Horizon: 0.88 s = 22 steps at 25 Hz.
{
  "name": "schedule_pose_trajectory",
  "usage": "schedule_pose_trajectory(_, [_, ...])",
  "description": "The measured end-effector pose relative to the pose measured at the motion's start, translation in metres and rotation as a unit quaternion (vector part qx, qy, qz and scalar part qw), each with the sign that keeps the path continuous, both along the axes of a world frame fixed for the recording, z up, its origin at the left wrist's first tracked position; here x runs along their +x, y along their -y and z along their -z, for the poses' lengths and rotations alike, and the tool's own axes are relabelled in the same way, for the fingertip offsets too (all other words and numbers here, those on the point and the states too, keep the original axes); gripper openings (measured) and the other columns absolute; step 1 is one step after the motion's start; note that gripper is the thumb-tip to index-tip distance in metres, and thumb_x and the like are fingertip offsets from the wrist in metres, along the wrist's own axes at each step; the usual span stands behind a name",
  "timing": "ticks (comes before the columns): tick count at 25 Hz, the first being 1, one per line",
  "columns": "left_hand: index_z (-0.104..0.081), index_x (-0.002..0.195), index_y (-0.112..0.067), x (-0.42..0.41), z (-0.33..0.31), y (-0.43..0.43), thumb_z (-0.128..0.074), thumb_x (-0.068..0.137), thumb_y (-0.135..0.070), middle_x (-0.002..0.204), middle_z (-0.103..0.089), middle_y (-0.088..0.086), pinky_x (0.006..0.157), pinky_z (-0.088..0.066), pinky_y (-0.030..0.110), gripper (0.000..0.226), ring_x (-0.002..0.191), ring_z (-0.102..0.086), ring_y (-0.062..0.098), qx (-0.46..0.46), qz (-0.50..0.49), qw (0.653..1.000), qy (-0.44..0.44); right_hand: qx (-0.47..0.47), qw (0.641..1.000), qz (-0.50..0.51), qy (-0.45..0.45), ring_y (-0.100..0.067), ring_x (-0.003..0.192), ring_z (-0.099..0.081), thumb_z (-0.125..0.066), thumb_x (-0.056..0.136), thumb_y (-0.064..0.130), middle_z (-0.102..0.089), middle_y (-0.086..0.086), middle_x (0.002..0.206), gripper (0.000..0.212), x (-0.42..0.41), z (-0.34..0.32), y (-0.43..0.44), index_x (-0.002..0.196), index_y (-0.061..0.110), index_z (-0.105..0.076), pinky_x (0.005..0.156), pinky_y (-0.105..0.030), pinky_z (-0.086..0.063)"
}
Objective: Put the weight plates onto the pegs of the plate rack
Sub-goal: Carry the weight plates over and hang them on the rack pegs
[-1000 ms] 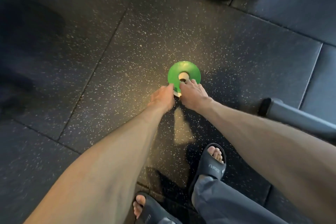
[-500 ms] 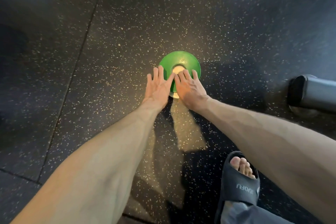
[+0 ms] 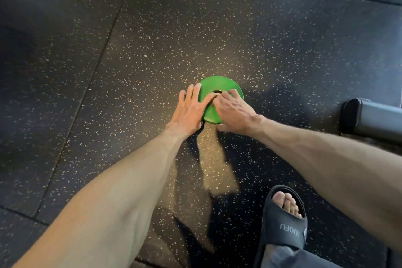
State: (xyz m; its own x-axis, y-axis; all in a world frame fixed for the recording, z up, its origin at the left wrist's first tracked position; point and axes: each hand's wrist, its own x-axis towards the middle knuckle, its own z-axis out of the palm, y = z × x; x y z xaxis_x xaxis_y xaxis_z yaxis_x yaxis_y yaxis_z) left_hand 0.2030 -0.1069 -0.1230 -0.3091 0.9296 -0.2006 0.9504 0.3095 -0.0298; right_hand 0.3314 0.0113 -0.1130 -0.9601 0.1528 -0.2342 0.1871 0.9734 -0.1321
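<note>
One green weight plate [image 3: 219, 87] lies on the dark speckled rubber floor [image 3: 152, 45], roughly at the middle of the scene, and two bare hands are on it. The left hand [image 3: 189, 111] lies flat with fingers spread, covering the plate's left part, its fingertips reaching toward the centre hole and its thumb at the near edge. The right hand [image 3: 233, 111] is curled over the plate's right part, fingertips bent at the centre hole and thumb tucked at the near rim; whether either hand is truly clamped on the plate cannot be told, since the plate shows no lift from the floor. Near right, one foot in a black slide sandal [image 3: 282, 222] stands on the floor, with a grey trouser leg [image 3: 289, 257] behind it. At the right edge lies one dark cylindrical pad [image 3: 369, 117]. At the far edge one dark object is barely visible, too cut off to identify.
</note>
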Motion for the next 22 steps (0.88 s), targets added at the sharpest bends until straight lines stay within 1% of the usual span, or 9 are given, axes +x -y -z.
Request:
schedule_pose_trajectory(1, [-0.029,0.143,-0.016,0.002,0.004,0.006,-0.078,0.064,-0.010,0.141,-0.034,0.019,0.100,-0.035,0.043,0.093,0.128,-0.035,0.034,0.053,-0.072,0.995,0.038,-0.022,0.999,0.009,-0.022,-0.024,0.096,-0.052,-0.055,0.081,0.055,-0.059,-0.009,0.106,0.059,0.000,-0.005,-0.005,0.114,0.006,-0.053,0.098,-0.043,-0.039])
schedule_pose_trajectory(3, [-0.037,0.137,-0.010,0.012,0.009,0.019,-0.069,0.074,-0.008,0.132,-0.040,0.015,0.094,-0.036,0.038,0.071,0.118,-0.039,0.030,0.106,-0.201,0.968,0.106,-0.054,0.995,0.045,-0.072,-0.023,0.094,-0.050,-0.052,0.085,0.050,-0.060,-0.009,0.105,0.052,0.000,-0.017,-0.016,0.114,0.006,-0.054,0.093,-0.040,-0.039])
schedule_pose_trajectory(5, [-0.048,0.128,-0.013,0.026,0.012,0.023,-0.068,0.082,-0.023,0.125,-0.044,0.012,0.092,-0.035,0.038,0.051,0.115,-0.040,0.028,0.084,-0.160,0.980,0.085,-0.031,0.990,0.085,-0.104,-0.025,0.091,-0.049,-0.053,0.085,0.038,-0.061,-0.011,0.101,0.039,-0.002,-0.025,-0.029,0.109,0.006,-0.056,0.087,-0.040,-0.039])
schedule_pose_trajectory(7, [-0.054,0.123,-0.016,0.035,0.012,0.015,-0.070,0.081,-0.042,0.123,-0.045,0.011,0.093,-0.036,0.041,0.052,0.115,-0.041,0.029,0.063,-0.062,0.994,0.071,0.026,0.986,0.126,-0.102,-0.029,0.089,-0.051,-0.057,0.087,0.031,-0.061,-0.013,0.097,0.030,0.000,-0.028,-0.034,0.102,0.005,-0.056,0.084,-0.043,-0.040])
schedule_pose_trajectory(9, [-0.057,0.121,-0.016,0.040,0.009,-0.001,-0.072,0.076,-0.053,0.125,-0.046,0.013,0.094,-0.036,0.044,0.061,0.116,-0.041,0.032,0.035,-0.026,0.997,0.066,0.065,0.981,0.170,-0.073,-0.031,0.089,-0.053,-0.058,0.088,0.027,-0.062,-0.016,0.096,0.025,0.009,-0.025,-0.033,0.100,0.005,-0.056,0.082,-0.045,-0.041])
schedule_pose_trajectory(11, [-0.055,0.122,-0.011,0.042,0.005,-0.014,-0.075,0.077,-0.047,0.125,-0.047,0.015,0.096,-0.035,0.045,0.061,0.117,-0.040,0.032,-0.005,-0.022,0.998,0.055,0.081,0.975,0.204,-0.046,-0.033,0.090,-0.054,-0.057,0.090,0.023,-0.062,-0.017,0.098,0.022,0.022,-0.024,-0.033,0.101,0.005,-0.056,0.083,-0.046,-0.041])
schedule_pose_trajectory(15, [-0.051,0.121,-0.004,0.055,-0.001,-0.024,-0.071,0.084,-0.021,0.121,-0.054,0.013,0.094,-0.035,0.042,0.046,0.112,-0.044,0.029,-0.033,0.015,0.998,0.041,0.078,0.968,0.239,-0.014,-0.034,0.093,-0.054,-0.052,0.093,0.018,-0.062,-0.018,0.100,0.020,0.048,-0.031,-0.032,0.106,0.004,-0.055,0.085,-0.047,-0.042])
schedule_pose_trajectory(19, [-0.048,0.120,-0.001,0.070,-0.024,-0.023,-0.063,0.093,-0.026,0.119,-0.055,0.014,0.090,-0.035,0.040,0.040,0.109,-0.044,0.030,-0.057,-0.026,0.990,0.128,0.025,0.954,0.299,0.022,-0.035,0.099,-0.056,-0.047,0.094,0.013,-0.063,-0.018,0.105,0.018,0.064,-0.052,-0.024,0.109,0.005,-0.055,0.090,-0.047,-0.042])
schedule_pose_trajectory(22, [-0.051,0.124,-0.004,0.089,-0.066,-0.030,-0.052,0.098,-0.023,0.118,-0.051,0.015,0.093,-0.039,0.043,0.033,0.110,-0.042,0.034,-0.077,-0.169,0.953,0.238,-0.026,0.945,0.321,0.063,-0.034,0.096,-0.055,-0.048,0.094,0.010,-0.064,-0.016,0.098,0.008,0.086,-0.089,-0.015,0.100,0.008,-0.052,0.088,-0.044,-0.041])
